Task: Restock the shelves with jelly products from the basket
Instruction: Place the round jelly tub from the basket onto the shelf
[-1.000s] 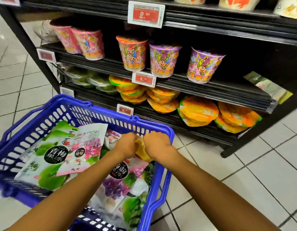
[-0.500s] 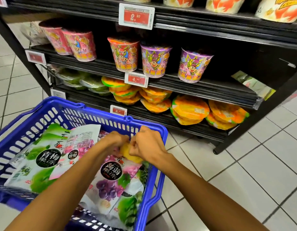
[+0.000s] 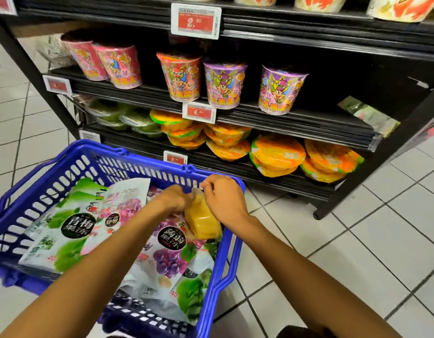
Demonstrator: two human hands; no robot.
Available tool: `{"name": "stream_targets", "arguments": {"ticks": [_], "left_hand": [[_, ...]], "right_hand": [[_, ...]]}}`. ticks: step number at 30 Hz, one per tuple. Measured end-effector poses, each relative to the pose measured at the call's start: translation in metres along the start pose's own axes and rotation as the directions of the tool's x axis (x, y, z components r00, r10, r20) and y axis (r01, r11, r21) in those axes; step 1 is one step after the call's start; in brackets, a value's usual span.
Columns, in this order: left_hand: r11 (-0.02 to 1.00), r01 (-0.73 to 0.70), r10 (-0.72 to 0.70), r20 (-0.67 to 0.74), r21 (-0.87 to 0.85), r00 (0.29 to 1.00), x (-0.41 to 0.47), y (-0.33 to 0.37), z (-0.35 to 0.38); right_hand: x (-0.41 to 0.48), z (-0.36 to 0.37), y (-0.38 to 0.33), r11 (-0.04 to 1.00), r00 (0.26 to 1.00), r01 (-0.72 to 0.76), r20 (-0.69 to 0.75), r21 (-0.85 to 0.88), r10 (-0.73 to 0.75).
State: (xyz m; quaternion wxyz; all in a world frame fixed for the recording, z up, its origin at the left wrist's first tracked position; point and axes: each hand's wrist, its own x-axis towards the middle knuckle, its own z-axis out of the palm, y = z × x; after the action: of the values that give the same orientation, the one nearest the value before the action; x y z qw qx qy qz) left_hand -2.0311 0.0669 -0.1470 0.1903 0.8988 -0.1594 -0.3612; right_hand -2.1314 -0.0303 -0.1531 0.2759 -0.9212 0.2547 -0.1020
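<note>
A blue plastic basket (image 3: 218, 276) stands on the floor before the shelves, holding several jelly bags: a green plum bag (image 3: 62, 235), a pink bag (image 3: 124, 203) and a purple grape bag (image 3: 167, 254). Above its far right corner my left hand (image 3: 173, 198) and my right hand (image 3: 223, 198) both grip the top of a yellow-orange jelly pack (image 3: 202, 222), which hangs tilted over the grape bag. The bottom shelf (image 3: 272, 178) holds stacked orange jelly cups (image 3: 277, 154) and green ones (image 3: 128, 118).
The middle shelf carries tall pink, orange and purple cartoon cups (image 3: 223, 85). Red price tags (image 3: 196, 20) hang on the shelf edges. The black shelf leg (image 3: 319, 213) stands on white floor tiles to the right of the basket.
Both hands have lifted the yellow-orange pack up out of the basket's corner; more of it shows now. The view has shifted slightly left and closer to the shelves.
</note>
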Motion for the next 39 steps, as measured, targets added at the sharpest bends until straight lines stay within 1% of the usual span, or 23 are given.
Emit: {"name": "stream_targets", "arguments": {"ticks": [2,4,7,8,9,11,13,14,17,19,21,23,24,26,27,28,29,31,32,33,35,37,39], "left_hand": [[0.999,-0.03,0.026,-0.071,-0.044,0.997,0.002,-0.008,0.015],[0.995,-0.067,0.058,-0.125,-0.077,0.99,0.005,-0.013,0.023],[0.991,-0.05,0.034,-0.131,-0.125,0.991,0.007,-0.013,0.026],[0.986,-0.026,0.008,-0.113,-0.162,0.994,0.007,-0.012,0.027],[0.975,-0.004,-0.016,-0.089,-0.221,0.996,0.007,-0.01,0.029],[0.941,0.037,-0.056,-0.046,-0.335,0.997,0.006,-0.005,0.035],[0.934,0.032,-0.046,-0.029,-0.357,0.999,0.008,-0.001,0.04],[0.926,0.038,-0.041,-0.001,-0.376,0.999,0.008,-0.001,0.039],[0.85,0.111,-0.056,0.121,-0.515,0.991,0.009,-0.01,0.03],[0.766,0.193,-0.087,0.199,-0.614,0.976,0.006,-0.019,0.015],[0.668,0.243,-0.085,0.252,-0.703,0.964,0.003,-0.025,-0.003],[0.597,0.227,-0.055,0.242,-0.77,0.969,-0.003,-0.026,-0.022],[0.583,0.198,-0.048,0.21,-0.788,0.977,-0.006,-0.025,-0.03],[0.562,0.115,-0.046,0.108,-0.819,0.993,-0.013,-0.023,-0.044],[0.545,0.072,-0.046,0.056,-0.835,0.997,-0.016,-0.021,-0.049],[0.521,0.036,-0.038,0.02,-0.853,0.999,-0.017,-0.019,-0.052],[0.486,0.015,-0.025,0.004,-0.874,1.0,-0.018,-0.016,-0.054],[0.395,0.016,0.015,0.023,-0.919,1.0,-0.017,-0.006,-0.052],[0.368,0.025,0.053,0.048,-0.929,0.997,-0.016,-0.001,-0.049],[0.362,0.031,0.099,0.072,-0.932,0.993,-0.014,0.005,-0.045],[0.333,0.026,0.2,0.098,-0.942,0.975,-0.011,0.02,-0.036],[0.28,0.003,0.283,0.086,-0.96,0.955,-0.007,0.038,-0.021],[0.28,-0.059,0.347,0.044,-0.958,0.937,-0.005,0.061,-0.005]], "right_hand": [[0.002,-0.001,0.001,0.999,1.0,0.018,-0.003,-0.039,-0.018],[0.001,0.0,0.0,0.991,0.997,0.056,0.055,-0.125,-0.05],[0.003,0.002,0.001,0.967,0.994,0.066,0.103,-0.246,-0.042],[0.003,0.002,0.001,0.967,0.994,0.05,0.104,-0.251,-0.025],[0.003,0.003,0.001,0.976,0.995,0.024,0.098,-0.215,-0.003],[0.004,0.001,0.0,0.997,0.996,-0.049,0.076,-0.053,0.053],[0.004,0.0,0.001,0.989,0.995,-0.097,0.03,0.11,0.095],[0.003,0.0,0.002,0.982,0.995,-0.104,0.012,0.155,0.104],[0.002,0.001,0.004,0.984,0.996,-0.088,-0.007,0.155,0.09],[0.002,0.001,0.004,0.984,0.997,-0.063,-0.031,0.164,0.069],[0.003,-0.001,0.004,0.991,0.999,-0.021,-0.039,0.136,0.026],[0.001,0.0,0.003,0.998,0.999,0.035,-0.006,0.045,-0.034],[0.0,0.0,0.002,0.999,0.999,0.048,0.007,0.017,-0.048],[0.0,0.0,0.001,0.998,0.999,0.052,-0.006,0.036,-0.052],[0.001,-0.001,0.001,0.994,0.999,0.039,-0.026,0.097,-0.037],[0.001,-0.004,0.0,0.977,0.999,0.009,-0.045,0.213,0.001],[0.002,-0.008,-0.001,0.931,0.997,-0.041,-0.046,0.362,0.061],[0.007,-0.019,0.002,0.755,0.982,-0.169,0.047,0.634,0.18],[0.007,-0.025,0.005,0.651,0.971,-0.224,0.113,0.725,0.209],[0.007,-0.03,0.01,0.567,0.963,-0.252,0.144,0.784,0.229],[0.006,-0.04,0.024,0.474,0.953,-0.228,0.096,0.851,0.287],[0.004,-0.05,0.038,0.437,0.928,-0.173,-0.002,0.883,0.372],[0.002,-0.058,0.05,0.405,0.889,-0.131,-0.074,0.905,0.452]]}}
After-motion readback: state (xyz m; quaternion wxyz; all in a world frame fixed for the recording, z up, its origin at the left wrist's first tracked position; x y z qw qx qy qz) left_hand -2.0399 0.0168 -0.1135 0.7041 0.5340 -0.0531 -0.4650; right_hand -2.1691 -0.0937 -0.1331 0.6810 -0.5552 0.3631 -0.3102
